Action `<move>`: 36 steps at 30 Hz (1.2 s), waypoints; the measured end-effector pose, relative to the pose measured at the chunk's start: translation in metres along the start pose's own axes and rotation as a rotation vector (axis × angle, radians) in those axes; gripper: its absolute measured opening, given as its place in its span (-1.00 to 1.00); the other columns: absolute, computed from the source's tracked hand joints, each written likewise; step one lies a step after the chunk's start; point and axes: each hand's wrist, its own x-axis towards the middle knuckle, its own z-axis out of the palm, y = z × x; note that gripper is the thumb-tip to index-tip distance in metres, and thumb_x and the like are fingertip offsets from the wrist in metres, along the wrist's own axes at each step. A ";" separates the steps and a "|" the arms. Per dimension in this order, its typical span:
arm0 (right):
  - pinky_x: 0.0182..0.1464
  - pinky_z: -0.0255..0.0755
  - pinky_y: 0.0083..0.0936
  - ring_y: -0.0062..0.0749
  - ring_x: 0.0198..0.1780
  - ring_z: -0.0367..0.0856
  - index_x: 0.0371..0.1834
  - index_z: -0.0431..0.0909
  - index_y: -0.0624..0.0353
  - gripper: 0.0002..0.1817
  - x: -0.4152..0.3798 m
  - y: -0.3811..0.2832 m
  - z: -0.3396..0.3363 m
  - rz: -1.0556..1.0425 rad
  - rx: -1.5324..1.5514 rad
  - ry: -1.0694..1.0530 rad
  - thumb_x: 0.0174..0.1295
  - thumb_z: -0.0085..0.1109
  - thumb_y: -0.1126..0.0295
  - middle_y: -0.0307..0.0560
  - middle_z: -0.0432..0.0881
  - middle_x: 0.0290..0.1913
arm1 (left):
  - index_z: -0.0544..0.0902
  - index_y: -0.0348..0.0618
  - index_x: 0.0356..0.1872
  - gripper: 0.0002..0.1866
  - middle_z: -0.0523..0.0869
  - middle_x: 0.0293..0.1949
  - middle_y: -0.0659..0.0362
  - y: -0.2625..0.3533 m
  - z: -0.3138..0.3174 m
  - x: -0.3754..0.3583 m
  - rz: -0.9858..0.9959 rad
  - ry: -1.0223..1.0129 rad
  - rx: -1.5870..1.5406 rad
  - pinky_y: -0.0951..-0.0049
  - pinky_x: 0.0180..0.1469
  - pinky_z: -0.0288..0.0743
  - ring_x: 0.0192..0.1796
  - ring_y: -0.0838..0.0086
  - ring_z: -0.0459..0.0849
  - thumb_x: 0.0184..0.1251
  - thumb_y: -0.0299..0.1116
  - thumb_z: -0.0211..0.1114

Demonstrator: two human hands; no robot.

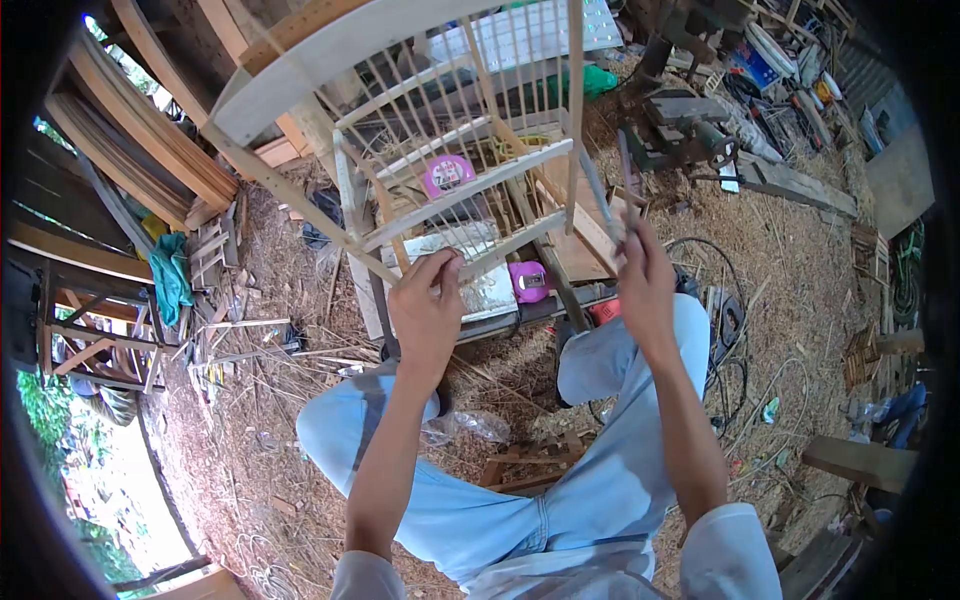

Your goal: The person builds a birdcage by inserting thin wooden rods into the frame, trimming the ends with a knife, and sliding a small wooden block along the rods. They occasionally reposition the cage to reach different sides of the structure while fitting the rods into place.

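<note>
"Starting with the wooden frame (470, 196), how did it look, and where was it?"

"It stood tilted just beyond the seated person's knees (345, 422): pale and cage-like, with thin bars (400, 115), straight rails and a wide curved board (335, 58) across the top."

"What were the fingers doing?"

"On the left hand (428, 295), thumb and fingertips pinched the frame's lower near edge. The right hand (645, 285) was curled around a slim stick-like tool (626, 170), beside the frame's right side."

"Anything around it, or in the way?"

"Wood shavings (250, 430) covered the ground. Curved timbers (130, 140) leaned at the left near a green cloth (172, 278); a black cable (740, 300) looped at the right. The bars partly crossed my view of what lay behind."

"And inside the cage shape?"

"A round pink item (448, 176) with a white label showed through it, though whether inside or behind, I couldn't tell. A second pink item (531, 282) lay beside a white board (495, 296), below the lowest rail."
</note>
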 end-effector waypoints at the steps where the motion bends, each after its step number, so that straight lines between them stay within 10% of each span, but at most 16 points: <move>1: -0.25 0.45 -0.24 0.03 -0.34 0.63 0.13 0.46 0.37 -0.68 0.020 0.018 0.014 -0.160 -0.146 0.070 0.38 -0.10 0.47 0.20 0.63 -0.34 | 0.67 -0.32 -0.27 -0.89 0.74 -0.37 0.04 -0.001 0.001 0.000 -0.004 0.013 0.008 0.38 -0.28 0.58 -0.37 0.27 0.75 0.28 -0.47 0.31; 36: -0.05 0.35 0.00 0.30 -0.12 0.52 -0.09 0.51 0.44 -0.77 0.036 0.042 0.059 -0.110 -0.078 -0.062 0.32 -0.09 0.53 0.41 0.57 -0.25 | 0.68 -0.26 -0.28 -0.92 0.74 -0.35 0.01 0.004 0.016 -0.014 0.153 0.022 0.260 0.30 -0.32 0.54 -0.34 0.15 0.73 0.23 -0.50 0.31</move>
